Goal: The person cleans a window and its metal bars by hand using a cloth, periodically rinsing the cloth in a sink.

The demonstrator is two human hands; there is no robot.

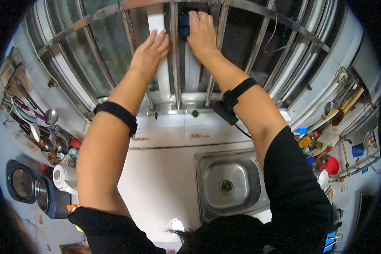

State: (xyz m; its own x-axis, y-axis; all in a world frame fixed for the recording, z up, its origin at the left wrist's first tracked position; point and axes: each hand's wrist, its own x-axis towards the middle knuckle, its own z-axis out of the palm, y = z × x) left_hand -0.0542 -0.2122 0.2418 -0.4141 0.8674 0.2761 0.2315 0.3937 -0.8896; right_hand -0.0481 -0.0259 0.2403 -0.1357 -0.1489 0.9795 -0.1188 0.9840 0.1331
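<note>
Both my arms reach up to a barred window above the counter. My left hand (153, 52) is at a white window frame post (161, 71), its fingers extended and slightly apart, holding nothing; whether it presses on the post is hard to tell. My right hand (203, 35) reaches to the right of an upright metal bar (175, 63) with its fingers bent. It grips a dark blue cloth (184, 23) against a second white frame post (193, 71). Part of the cloth is hidden behind the fingers.
A steel sink (231, 203) is set into the white counter (155, 184). Ladles (51, 116) hang at left above a white kettle-like appliance (63, 177). Bottles (305, 141) and a red item (330, 166) crowd the right. A curved metal rail (95, 19) crosses the bars.
</note>
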